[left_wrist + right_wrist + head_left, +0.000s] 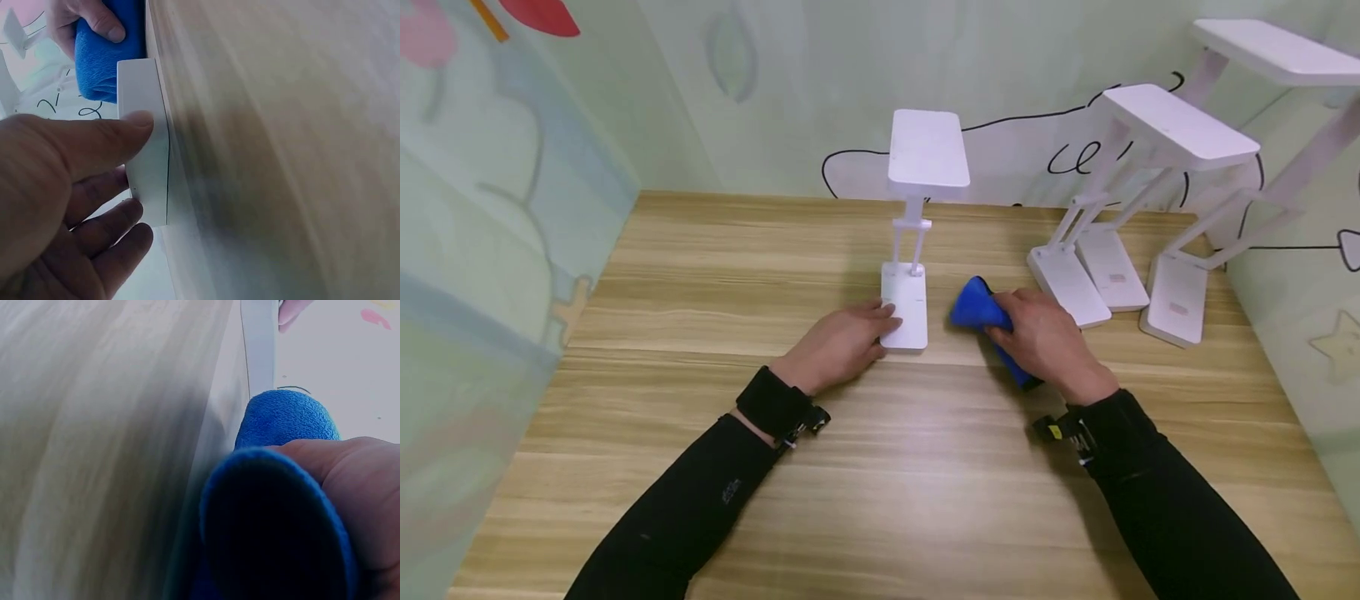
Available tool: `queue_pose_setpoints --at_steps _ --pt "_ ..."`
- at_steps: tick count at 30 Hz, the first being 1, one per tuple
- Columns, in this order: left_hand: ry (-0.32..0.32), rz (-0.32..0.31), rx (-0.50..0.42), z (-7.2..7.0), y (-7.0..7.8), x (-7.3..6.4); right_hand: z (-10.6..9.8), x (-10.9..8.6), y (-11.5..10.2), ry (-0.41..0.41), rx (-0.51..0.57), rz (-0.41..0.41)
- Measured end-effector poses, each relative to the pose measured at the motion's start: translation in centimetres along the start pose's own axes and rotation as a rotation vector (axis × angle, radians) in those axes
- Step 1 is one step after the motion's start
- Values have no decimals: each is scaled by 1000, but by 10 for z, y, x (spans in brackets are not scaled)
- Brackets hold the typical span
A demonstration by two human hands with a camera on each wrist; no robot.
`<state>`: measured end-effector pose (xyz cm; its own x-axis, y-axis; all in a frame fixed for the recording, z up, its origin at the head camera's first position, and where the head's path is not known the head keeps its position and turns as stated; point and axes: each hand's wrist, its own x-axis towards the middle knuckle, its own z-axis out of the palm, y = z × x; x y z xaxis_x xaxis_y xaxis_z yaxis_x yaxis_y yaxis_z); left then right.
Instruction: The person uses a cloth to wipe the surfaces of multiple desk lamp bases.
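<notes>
A white folding desk lamp (908,304) stands upright on the wooden table, its flat head raised on a thin jointed arm. My left hand (844,343) holds the near left part of its base; in the left wrist view the thumb (119,134) lies on the base and the other fingers bend at its end. My right hand (1047,335) grips a folded blue cloth (979,306), just right of the lamp and apart from it. In the right wrist view the cloth (284,422) bulges beyond the fingers, with a dark hollow fold nearer the camera.
Several more white desk lamps (1071,283) stand close together at the back right, near my right hand; their raised heads (1183,125) overhang the table. Painted walls (820,75) border the wooden table (737,275) at the back and both sides.
</notes>
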<state>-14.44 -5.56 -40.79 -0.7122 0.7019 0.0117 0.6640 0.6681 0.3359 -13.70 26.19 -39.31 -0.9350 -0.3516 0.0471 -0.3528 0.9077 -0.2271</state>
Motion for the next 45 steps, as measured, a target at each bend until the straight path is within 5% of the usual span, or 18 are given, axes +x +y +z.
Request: queue_pose_setpoints --at_steps 9,12,18,23,26,29,33,38,42,45 --pt "1 -19 -62 -1 -4 -3 -8 3 -8 30 68 -34" --pt "8 3 -65 -1 -3 -4 -14 16 -27 34 94 -113" --pt "22 14 -35 -1 1 0 -9 53 -70 -13 -38 -302" --pt "-33 28 -85 -5 2 4 1 67 -73 -160 33 -208" --pt "-80 -30 -171 -18 -4 4 5 63 -61 -202 124 -154" --pt "-85 -151 -218 -37 -14 11 2 53 -46 -138 159 -136" --pt "-79 -300 -266 -50 -24 33 -8 42 -31 18 33 -101" --pt "-140 -348 -442 -44 -33 57 -3 39 -20 85 -117 -14" --pt "-161 -321 -500 -34 -38 64 9 33 -15 -42 -59 53" --pt "-159 -321 -464 -28 -37 65 11 25 -11 -109 -74 10"
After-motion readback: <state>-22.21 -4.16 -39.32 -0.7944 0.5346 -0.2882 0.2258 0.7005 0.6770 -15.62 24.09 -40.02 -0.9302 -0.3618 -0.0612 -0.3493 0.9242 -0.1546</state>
